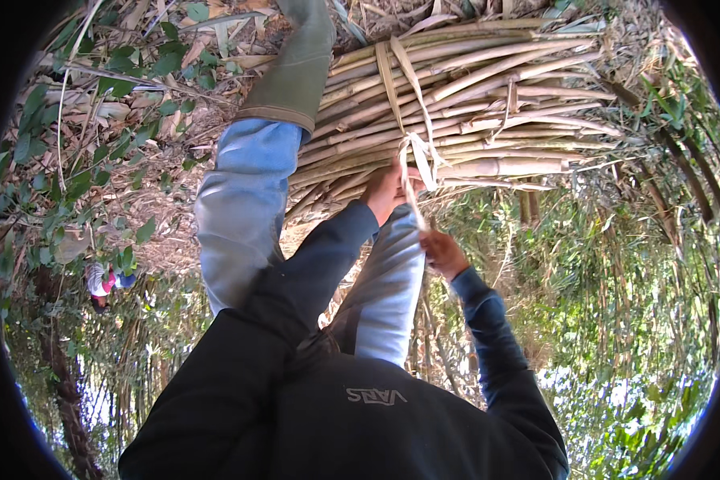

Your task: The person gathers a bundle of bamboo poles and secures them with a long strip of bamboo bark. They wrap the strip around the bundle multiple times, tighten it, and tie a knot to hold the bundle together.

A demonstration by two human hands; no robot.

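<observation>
A bundle of cut bamboo poles (488, 120) lies across the ground in front of me. A pale flat bamboo strip (390, 84) loops over it and crosses itself near the bundle's near edge. My left hand (387, 192) is closed at that crossing, against the near poles; its fingertips are partly hidden behind the strip. Lower and to the right, my right hand (444, 253) is closed round a length of the strip, which runs taut up to the crossing.
My booted left leg (284, 80) stands against the bundle's left side, and my other knee is below it. Dry leaves (176, 152) and green plants (112, 80) cover the ground at left. Bamboo stems (616, 272) stand at right. A person (102, 284) is far off at left.
</observation>
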